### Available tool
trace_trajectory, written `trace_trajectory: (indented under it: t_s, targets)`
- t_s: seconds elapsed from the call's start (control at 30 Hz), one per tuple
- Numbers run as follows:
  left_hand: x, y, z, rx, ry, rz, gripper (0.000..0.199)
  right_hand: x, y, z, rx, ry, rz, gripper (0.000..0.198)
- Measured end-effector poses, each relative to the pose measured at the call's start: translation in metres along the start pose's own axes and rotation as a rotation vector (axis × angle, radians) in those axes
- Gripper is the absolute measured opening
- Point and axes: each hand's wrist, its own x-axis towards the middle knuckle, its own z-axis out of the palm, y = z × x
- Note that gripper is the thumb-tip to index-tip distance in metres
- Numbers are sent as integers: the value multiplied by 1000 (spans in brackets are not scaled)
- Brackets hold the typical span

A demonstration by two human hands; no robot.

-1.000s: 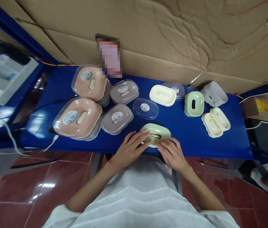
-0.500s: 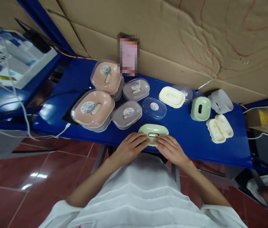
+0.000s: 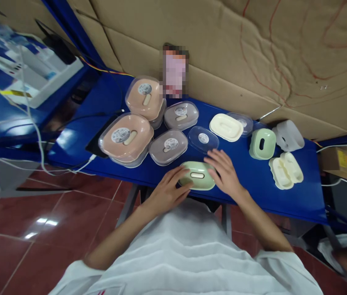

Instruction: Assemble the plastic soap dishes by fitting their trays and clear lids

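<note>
While a person in white sleeves sits or stands close to a glossy blue desk [image 3: 238, 159], both bare hands frame a pale green, rounded oblong plastic piece [image 3: 200, 183] lying near the desk's front edge. A small cream pill-shaped insert [image 3: 197, 175] sits in the slot at its centre, with a thin dark line around it.

The left hand [image 3: 165, 190] lies over the green piece's left end, fingers and thumb apart; whether it grips or merely steadies, I cannot tell. The right hand [image 3: 227, 177] is loose and holds nothing, its fingers spread beside the right end, fingertips near a flat clear plastic lid with a round label [image 3: 203, 143].

Just left of that lid is a grey oval box under a clear cover [image 3: 169, 149]; farther right stands a pale green box with an open dark slot [image 3: 268, 150].

With only one end covered, a lopsided push could tilt the green piece or slide it over the nearby front edge. Uneven pressure might leave the insert crooked, and a careless sweep of the right fingers could knock the clear lid.
</note>
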Motion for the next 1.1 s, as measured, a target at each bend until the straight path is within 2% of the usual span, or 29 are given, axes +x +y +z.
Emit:
trace_trajectory:
  t_s: [0.1,0.2,0.3,0.37,0.47,0.57,0.7,0.87,1.0,1.1]
  targets:
    - [-3,2,-1,-58,-16,-48,35,21,22,2,-39,7,172,52]
    - [-4,2,-3,-88,-33,-68,34,23,40,2,-70,33,228,62]
    - [-2,0,-4,-106,-18,-90,32,8,48,-5,-144,57,239,60]
    - [2,-2,-3,-119,-18,-131,42,-5,44,-13,-119,99,251,55]
    - [11,-4,0,-175,-15,-240,74,-20,22,-23,-6,154,287,53]
    - [19,-3,4,-218,-18,-289,97,-29,-9,-20,48,83,216,57]
    - [25,-3,8,-226,-23,-318,104,-35,-32,-4,-14,20,85,72]
    - [23,-6,10,-244,-19,-331,100,-41,-26,4,-130,26,-24,88]
    - [23,-7,11,-283,22,-323,99,-41,-17,1,-131,-7,-113,88]
    - [24,-6,12,-274,26,-320,98,-40,-12,1,-96,-25,-116,88]
